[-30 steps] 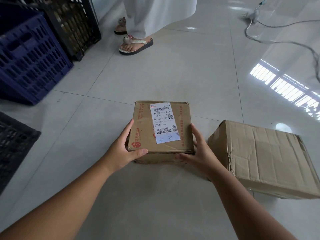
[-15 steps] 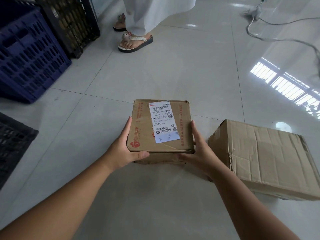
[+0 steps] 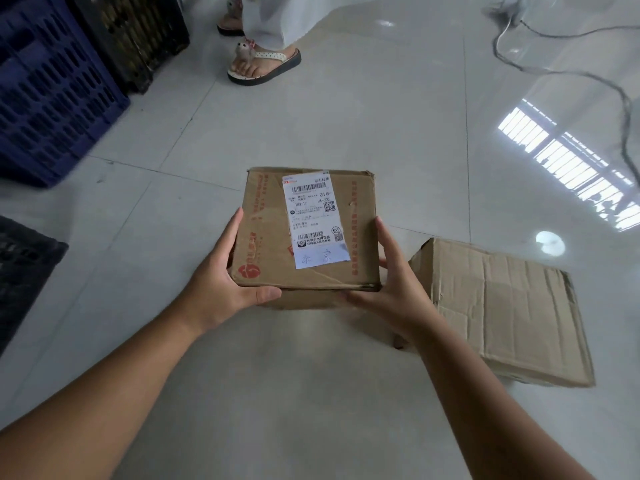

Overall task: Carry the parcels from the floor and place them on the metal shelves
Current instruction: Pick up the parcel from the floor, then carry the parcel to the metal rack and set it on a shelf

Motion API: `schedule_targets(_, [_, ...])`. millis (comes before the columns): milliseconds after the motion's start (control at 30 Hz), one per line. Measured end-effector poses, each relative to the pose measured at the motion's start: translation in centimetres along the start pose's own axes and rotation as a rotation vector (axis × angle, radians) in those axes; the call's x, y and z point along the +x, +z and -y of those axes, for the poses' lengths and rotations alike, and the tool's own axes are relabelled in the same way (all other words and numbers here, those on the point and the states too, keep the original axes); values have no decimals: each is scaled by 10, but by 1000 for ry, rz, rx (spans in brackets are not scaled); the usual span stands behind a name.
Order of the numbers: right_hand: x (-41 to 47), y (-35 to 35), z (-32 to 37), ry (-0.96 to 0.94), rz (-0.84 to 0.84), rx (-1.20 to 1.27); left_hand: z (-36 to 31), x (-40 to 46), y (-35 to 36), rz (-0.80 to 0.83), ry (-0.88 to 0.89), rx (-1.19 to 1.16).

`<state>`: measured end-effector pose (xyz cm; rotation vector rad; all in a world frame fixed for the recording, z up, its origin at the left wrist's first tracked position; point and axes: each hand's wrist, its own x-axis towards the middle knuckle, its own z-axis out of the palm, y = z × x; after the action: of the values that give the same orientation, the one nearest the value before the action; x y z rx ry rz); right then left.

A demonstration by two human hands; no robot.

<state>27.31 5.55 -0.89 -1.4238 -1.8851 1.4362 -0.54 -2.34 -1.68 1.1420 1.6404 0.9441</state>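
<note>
A small brown cardboard parcel point(image 3: 270, 233) with a white shipping label and red print is held between both hands above the tiled floor. My left hand point(image 3: 221, 282) grips its left side, thumb on the near edge. On the right side my right hand point(image 3: 394, 289) clasps it, fingers along the wall. A second, larger crumpled cardboard parcel point(image 3: 512, 317) lies on the floor just right of my right hand. No metal shelf is in view.
A blue plastic crate point(image 3: 52, 88) and a dark crate point(image 3: 138, 32) stand at the far left, another black crate point(image 3: 20, 268) at the left edge. A person's sandalled foot point(image 3: 263, 64) is ahead. A grey cable point(image 3: 568, 71) runs across the floor at the far right.
The small parcel has risen off the floor in both hands and looks nearer. The view has shifted slightly towards the far crates and the sandalled foot.
</note>
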Motion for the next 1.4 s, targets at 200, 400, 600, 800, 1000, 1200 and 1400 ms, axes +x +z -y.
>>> schedule_targets(200, [-33,-44,74,26,38,23,-92,-39,-23,-15,-29,9])
schedule_targets(400, [-65,-90,153,18,48,-25,-182,-75,-40,-35,-71,10])
schedule_targets(600, [-92,-136,222,17,43,0,-268,-96,-58,-36,-51,69])
schedule_targets(800, [-115,-176,291,13,41,-14,-347,-114,-75,-21,-42,58])
schedule_targets(1000, [-138,-215,369,9,22,-18,-427,-129,-101,-15,-33,68])
schedule_targets(1200, [-172,-244,464,-13,20,-54,-513,-161,-138,-8,-11,61])
schedule_targets(1400, [-195,-261,541,-42,33,-62,-583,-198,-174,-44,7,88])
